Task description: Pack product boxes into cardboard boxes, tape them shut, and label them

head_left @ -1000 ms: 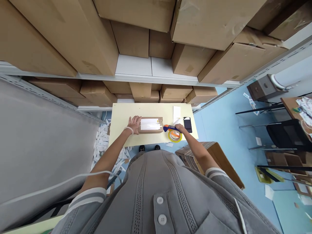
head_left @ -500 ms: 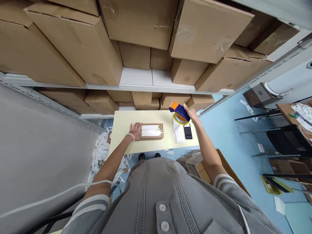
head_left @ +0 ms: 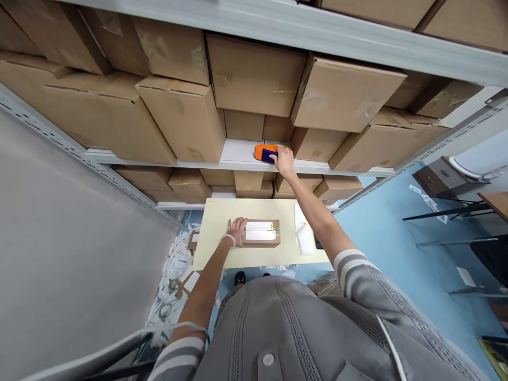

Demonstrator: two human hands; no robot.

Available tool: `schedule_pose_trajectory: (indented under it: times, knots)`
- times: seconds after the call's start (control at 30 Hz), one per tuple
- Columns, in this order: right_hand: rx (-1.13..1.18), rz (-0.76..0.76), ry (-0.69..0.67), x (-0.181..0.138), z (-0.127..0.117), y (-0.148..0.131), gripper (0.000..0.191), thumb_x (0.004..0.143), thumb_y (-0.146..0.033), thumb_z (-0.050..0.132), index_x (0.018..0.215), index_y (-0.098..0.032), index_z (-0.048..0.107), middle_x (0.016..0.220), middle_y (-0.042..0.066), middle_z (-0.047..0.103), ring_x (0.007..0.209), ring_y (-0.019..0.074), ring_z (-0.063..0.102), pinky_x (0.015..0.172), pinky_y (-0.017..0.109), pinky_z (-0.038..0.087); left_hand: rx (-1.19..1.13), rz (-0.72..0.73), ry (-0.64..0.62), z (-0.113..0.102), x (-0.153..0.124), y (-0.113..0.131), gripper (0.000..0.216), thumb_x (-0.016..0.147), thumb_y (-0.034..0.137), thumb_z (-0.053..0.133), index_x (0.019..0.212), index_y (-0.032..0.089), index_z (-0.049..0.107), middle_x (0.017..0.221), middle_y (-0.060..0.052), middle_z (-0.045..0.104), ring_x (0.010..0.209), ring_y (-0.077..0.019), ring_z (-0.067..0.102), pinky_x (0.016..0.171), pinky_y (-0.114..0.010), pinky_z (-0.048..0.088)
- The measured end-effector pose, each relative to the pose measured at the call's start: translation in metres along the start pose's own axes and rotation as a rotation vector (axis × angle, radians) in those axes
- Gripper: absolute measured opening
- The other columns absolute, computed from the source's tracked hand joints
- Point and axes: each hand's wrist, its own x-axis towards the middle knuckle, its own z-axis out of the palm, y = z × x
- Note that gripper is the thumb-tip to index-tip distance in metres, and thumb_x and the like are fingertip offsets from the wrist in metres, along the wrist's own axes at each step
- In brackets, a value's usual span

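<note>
My right hand [head_left: 284, 161] is stretched forward to the white shelf board, its fingers closed around an orange and dark blue tape dispenser [head_left: 265, 153]. The dispenser is at the bare part of the shelf [head_left: 238, 150]; whether it rests there I cannot tell. My left hand [head_left: 237, 230] lies with fingers spread on the left end of a small cardboard box [head_left: 262, 243]. White labels [head_left: 260, 231] and clear tape cover the top of that box. It sits on a pale yellow table [head_left: 222, 259].
Cardboard boxes [head_left: 254, 74] fill the shelves above and behind the table. White paper [head_left: 305, 241] and a partly hidden phone [head_left: 318, 242] lie at the table's right. Paper scraps [head_left: 166, 296] cover the floor at left. A metal shelf post [head_left: 373, 185] stands at right.
My right hand has carried the tape dispenser from above the table's right side up and left to the shelf. My left hand stays on the box. The view has shifted.
</note>
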Motion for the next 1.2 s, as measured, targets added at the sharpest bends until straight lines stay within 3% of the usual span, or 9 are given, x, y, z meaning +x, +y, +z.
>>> schedule_pose_trajectory:
  times: [0.2, 0.3, 0.43, 0.57, 0.67, 0.77, 0.9, 1.03, 1.2]
  knots:
    - [-0.004, 0.022, -0.064, 0.010, 0.000, -0.002, 0.047, 0.098, -0.042, 0.044, 0.133, -0.013, 0.052, 0.128, 0.019, 0.059, 0.122, 0.0302, 0.048, 0.108, 0.045, 0.030, -0.004, 0.001, -0.034, 0.000, 0.001, -0.004, 0.130, 0.047, 0.027, 0.076, 0.155, 0.019, 0.005, 0.160, -0.022, 0.016, 0.149, -0.0376, 0.010, 0.118, -0.060, -0.003]
    - [0.037, 0.024, 0.035, -0.014, -0.009, -0.002, 0.049, 0.098, -0.043, 0.042, 0.138, -0.014, 0.047, 0.136, 0.019, 0.051, 0.129, 0.0299, 0.042, 0.113, 0.048, 0.024, -0.004, 0.007, -0.030, 0.000, 0.002, -0.006, 0.130, 0.047, 0.028, 0.076, 0.155, 0.020, 0.005, 0.161, -0.022, 0.015, 0.149, -0.0376, 0.010, 0.117, -0.061, -0.003]
    - [0.208, 0.177, 0.107, -0.104, 0.014, 0.002, 0.051, 0.099, -0.043, 0.032, 0.142, -0.016, 0.039, 0.140, 0.019, 0.047, 0.133, 0.0300, 0.039, 0.112, 0.049, 0.029, -0.020, 0.008, -0.037, -0.001, 0.003, -0.005, 0.131, 0.047, 0.031, 0.079, 0.156, 0.022, 0.004, 0.161, -0.021, 0.014, 0.149, -0.0378, 0.010, 0.117, -0.061, -0.004]
    - [0.470, 0.597, -0.195, -0.212, 0.068, 0.006, 0.056, 0.092, -0.044, 0.047, 0.138, -0.013, 0.043, 0.137, 0.022, 0.048, 0.132, 0.0307, 0.044, 0.109, 0.044, 0.037, -0.053, 0.020, -0.065, -0.004, 0.004, -0.008, 0.137, 0.046, 0.042, 0.083, 0.156, 0.020, 0.004, 0.160, -0.024, 0.012, 0.149, -0.0404, 0.007, 0.115, -0.064, -0.004]
    - [0.668, 0.881, -0.341, -0.255, 0.099, 0.006, 0.061, 0.091, -0.044, 0.048, 0.140, -0.009, 0.039, 0.138, 0.022, 0.049, 0.130, 0.0272, 0.047, 0.108, 0.037, 0.038, -0.113, 0.023, -0.081, -0.002, 0.007, -0.012, 0.137, 0.048, 0.049, 0.083, 0.155, 0.020, 0.003, 0.161, -0.023, 0.008, 0.149, -0.0415, 0.005, 0.115, -0.065, -0.002]
    - [0.734, 0.930, -0.362, -0.263, 0.112, 0.007, 0.061, 0.094, -0.045, 0.040, 0.141, -0.006, 0.037, 0.129, 0.021, 0.057, 0.125, 0.0236, 0.052, 0.105, 0.032, 0.040, -0.277, -0.040, -0.020, 0.007, 0.010, -0.012, 0.115, 0.068, 0.050, 0.071, 0.155, 0.020, 0.004, 0.161, -0.020, 0.011, 0.150, -0.0353, 0.012, 0.119, -0.059, 0.011]
    - [0.818, 0.923, -0.357, -0.266, 0.114, 0.011, 0.058, 0.096, -0.047, 0.038, 0.142, -0.010, 0.037, 0.121, 0.015, 0.064, 0.116, 0.0207, 0.058, 0.101, 0.030, 0.043, -0.670, -0.306, 0.200, 0.024, 0.012, 0.001, 0.074, 0.094, 0.041, 0.037, 0.153, 0.010, 0.004, 0.159, -0.020, 0.018, 0.149, -0.0221, 0.020, 0.120, -0.039, 0.025]
    - [0.909, 0.939, -0.358, -0.275, 0.117, 0.015, 0.057, 0.096, -0.048, 0.039, 0.141, -0.012, 0.038, 0.130, 0.015, 0.059, 0.119, 0.0191, 0.057, 0.101, 0.027, 0.044, -0.900, -0.504, 0.279, 0.034, 0.012, 0.013, 0.061, 0.100, 0.046, 0.019, 0.149, 0.010, 0.019, 0.155, -0.020, 0.032, 0.144, -0.0233, 0.032, 0.117, -0.041, 0.030]
    - [0.955, 0.958, -0.358, -0.278, 0.127, 0.020, 0.060, 0.094, -0.053, 0.041, 0.138, -0.012, 0.042, 0.125, 0.014, 0.062, 0.114, 0.0204, 0.059, 0.101, 0.031, 0.044, -0.931, -0.514, 0.247, 0.032, 0.014, 0.012, 0.062, 0.098, 0.056, 0.020, 0.132, 0.011, 0.046, 0.140, -0.018, 0.053, 0.134, -0.0253, 0.046, 0.113, -0.041, 0.035]
